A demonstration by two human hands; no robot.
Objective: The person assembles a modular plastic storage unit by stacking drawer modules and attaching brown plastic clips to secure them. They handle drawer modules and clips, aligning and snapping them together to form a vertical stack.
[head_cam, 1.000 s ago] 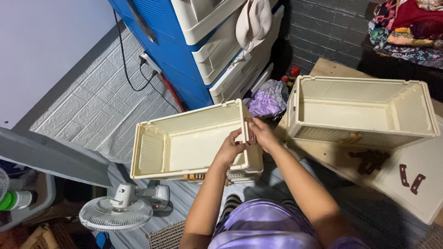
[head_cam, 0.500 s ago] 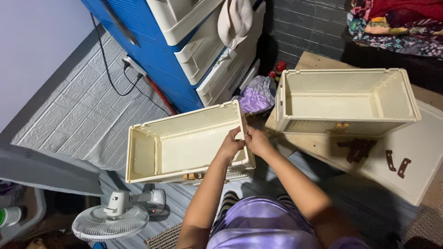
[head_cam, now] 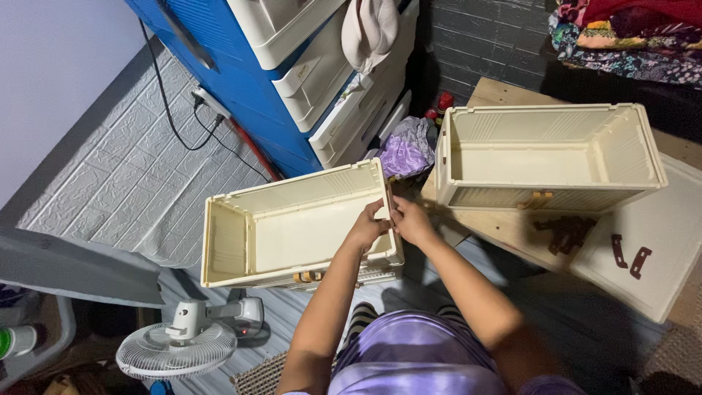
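Cream plastic drawer bin [head_cam: 292, 234] sits on the floor in front of the person, open side up, long axis running left to right with a slight tilt, right end a bit higher in frame. Both hands work at its right end wall. Left hand [head_cam: 368, 228] is curled over the top rim of that wall, fingers clamped on the edge. Right hand [head_cam: 412, 222] is just beside it, touching the same wall from the outside; fingers look pinched together on a thin dark piece at the rim (too small to tell what it is). Lower front of the bin is partly hidden by the left forearm; a small tan clip shows under the front edge.

Second cream bin [head_cam: 545, 157] lies well apart to the right on a wooden board [head_cam: 504, 91], also open side up, long axis left to right. Flat cream panel [head_cam: 651, 249] with dark brown fittings lies at right, cut off at frame edge. Blue drawer cabinet [head_cam: 241, 80] stands behind, top cut off. White fan [head_cam: 175, 351] at bottom left, partly cut off.
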